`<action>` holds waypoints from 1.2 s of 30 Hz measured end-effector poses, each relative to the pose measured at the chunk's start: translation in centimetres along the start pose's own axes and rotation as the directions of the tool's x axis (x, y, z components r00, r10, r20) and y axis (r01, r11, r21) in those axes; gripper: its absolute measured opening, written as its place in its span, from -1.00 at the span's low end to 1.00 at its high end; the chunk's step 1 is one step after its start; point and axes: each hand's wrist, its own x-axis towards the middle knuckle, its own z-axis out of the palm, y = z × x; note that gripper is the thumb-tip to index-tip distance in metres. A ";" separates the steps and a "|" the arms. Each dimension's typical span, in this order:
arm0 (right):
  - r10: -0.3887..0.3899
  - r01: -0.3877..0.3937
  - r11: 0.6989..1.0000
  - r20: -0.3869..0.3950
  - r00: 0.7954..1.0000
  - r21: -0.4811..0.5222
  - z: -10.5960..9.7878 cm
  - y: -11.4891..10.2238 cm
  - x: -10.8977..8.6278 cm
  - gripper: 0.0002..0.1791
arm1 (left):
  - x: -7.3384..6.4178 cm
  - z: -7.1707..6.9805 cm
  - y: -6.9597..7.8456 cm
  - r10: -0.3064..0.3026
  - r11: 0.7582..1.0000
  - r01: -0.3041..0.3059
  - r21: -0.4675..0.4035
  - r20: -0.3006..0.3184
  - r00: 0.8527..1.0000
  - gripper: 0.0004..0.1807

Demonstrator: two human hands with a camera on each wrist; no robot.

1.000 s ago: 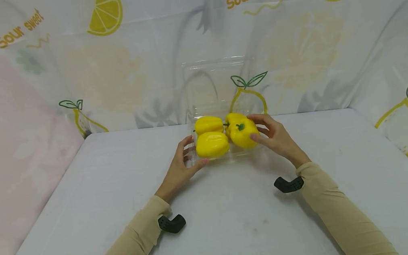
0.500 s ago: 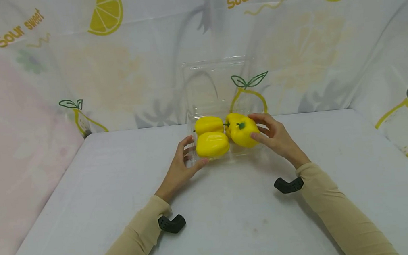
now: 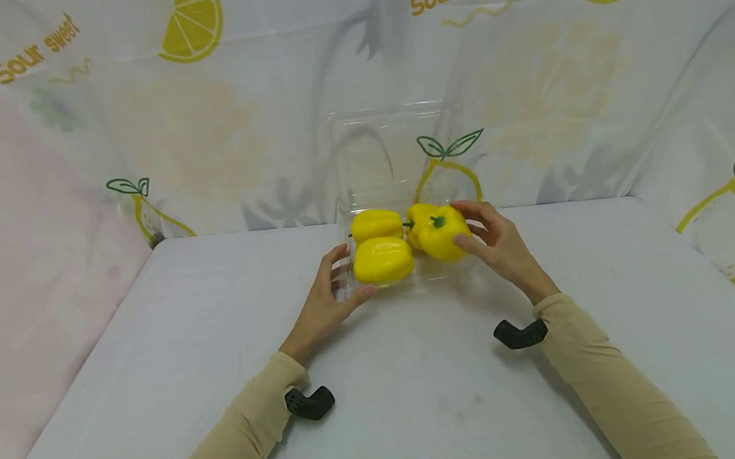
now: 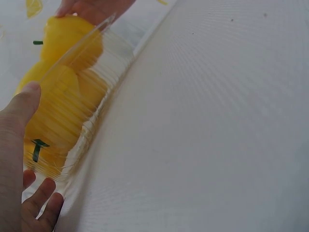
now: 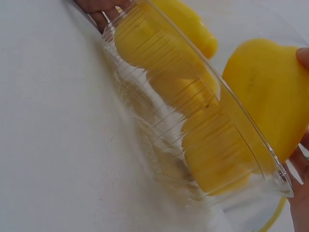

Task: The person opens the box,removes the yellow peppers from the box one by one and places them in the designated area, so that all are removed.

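Note:
A clear plastic clamshell box (image 3: 427, 278) stands at the far middle of the table, its lid (image 3: 368, 156) raised at the back. Inside lie a yellow bell pepper (image 3: 383, 260) at front left, another bell pepper (image 3: 376, 225) behind it, and a third pepper (image 3: 416, 216) at back right, partly covered. My right hand (image 3: 493, 244) holds one more yellow bell pepper (image 5: 270, 92) by its right side; it is tilted, with its green stem facing up, above the box's rim at the right. My left hand (image 3: 328, 298) grips the box's left front corner, thumb (image 4: 30, 96) at the rim.
White cloth covers the table (image 3: 383, 403). A lemon-print curtain (image 3: 278, 106) hangs right behind the box. Black curved pieces (image 3: 310, 403) sit at both wrists, by the beige sleeves (image 3: 609, 369).
My right hand has lifted its bell pepper slightly up and to the right, uncovering a bit more of the pepper behind. The left hand and the box stay put.

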 end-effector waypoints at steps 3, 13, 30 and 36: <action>0.007 -0.007 1.000 -0.020 1.000 0.018 0.0 0.0 0.0 -0.46 | 0.0 0.0 -0.1 0.012 1.000 -0.012 -0.004 -0.004 1.000 -0.11; -0.021 0.029 0.998 -0.133 0.991 0.062 -0.2 0.0 0.1 -0.47 | 0.0 0.0 -0.3 0.025 1.000 -0.025 -0.012 -0.005 1.000 -0.12; -0.007 0.024 0.997 -0.237 0.971 0.068 -0.6 0.1 0.1 -0.47 | 0.0 0.0 -0.1 0.019 1.000 -0.019 -0.009 -0.003 1.000 -0.10; 0.013 -0.004 0.999 -0.268 0.963 0.034 -0.8 0.1 0.1 -0.47 | 0.0 0.0 0.0 0.017 1.000 -0.017 -0.008 -0.004 1.000 -0.11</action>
